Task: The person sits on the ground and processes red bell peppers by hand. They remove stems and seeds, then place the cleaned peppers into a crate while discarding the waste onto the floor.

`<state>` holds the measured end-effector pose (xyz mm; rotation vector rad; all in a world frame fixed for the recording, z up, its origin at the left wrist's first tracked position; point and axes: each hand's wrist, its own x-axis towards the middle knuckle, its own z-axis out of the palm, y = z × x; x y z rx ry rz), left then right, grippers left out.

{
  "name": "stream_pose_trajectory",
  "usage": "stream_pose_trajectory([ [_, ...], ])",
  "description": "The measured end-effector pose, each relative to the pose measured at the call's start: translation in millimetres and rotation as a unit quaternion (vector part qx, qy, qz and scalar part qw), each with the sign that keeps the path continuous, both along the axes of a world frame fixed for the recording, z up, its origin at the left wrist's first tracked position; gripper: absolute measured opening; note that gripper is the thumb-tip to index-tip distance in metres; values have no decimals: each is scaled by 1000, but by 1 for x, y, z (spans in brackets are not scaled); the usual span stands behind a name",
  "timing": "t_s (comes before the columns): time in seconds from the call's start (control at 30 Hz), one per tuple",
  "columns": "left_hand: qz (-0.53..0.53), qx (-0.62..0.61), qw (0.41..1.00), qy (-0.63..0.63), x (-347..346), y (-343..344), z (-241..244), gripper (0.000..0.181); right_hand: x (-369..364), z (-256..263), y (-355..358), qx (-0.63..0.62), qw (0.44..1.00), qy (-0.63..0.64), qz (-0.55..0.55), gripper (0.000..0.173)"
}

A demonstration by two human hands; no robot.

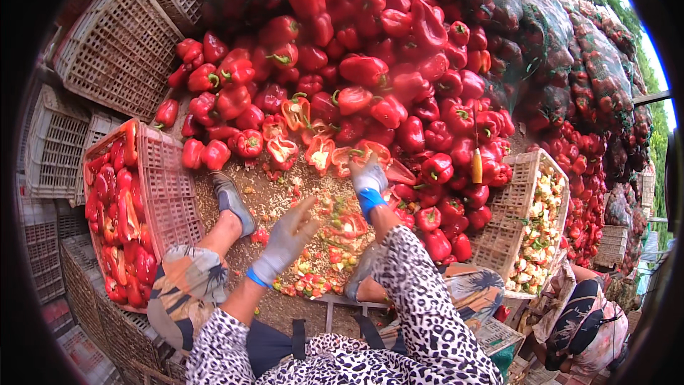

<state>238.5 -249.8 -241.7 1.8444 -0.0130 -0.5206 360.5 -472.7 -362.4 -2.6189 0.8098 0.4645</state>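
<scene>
Both my hands wear pale work gloves with blue bands at the wrists. My left hand hovers over the seed-strewn ground, its fingers extended and nothing in it. My right hand reaches to a cut red pepper piece at the near edge of the pile; whether its fingers grip the piece is hidden. Left of that hand lie halved peppers with their pale seed cores showing. Whole red bell peppers are heaped in front of me. Between my feet are seeds and pepper scraps.
At left stands a red plastic crate of cut peppers; at right, a crate of pepper cores. A yellow-handled tool rests on the pile. Net sacks and stacked crates surround it. Another person bends at lower right.
</scene>
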Motion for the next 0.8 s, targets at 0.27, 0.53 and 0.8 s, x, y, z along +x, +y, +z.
stream_pose_trajectory([
  [0.27,62,-38,995,65,-21,-2,-36,53,37,-27,48,-72,983,-23,-170,74],
  [0.53,95,-47,992,61,-13,3,-32,51,71,-17,58,-26,940,34,-338,62],
  [0.8,165,-145,960,171,-5,13,-40,58,-32,-34,2,44,995,-76,-51,57],
])
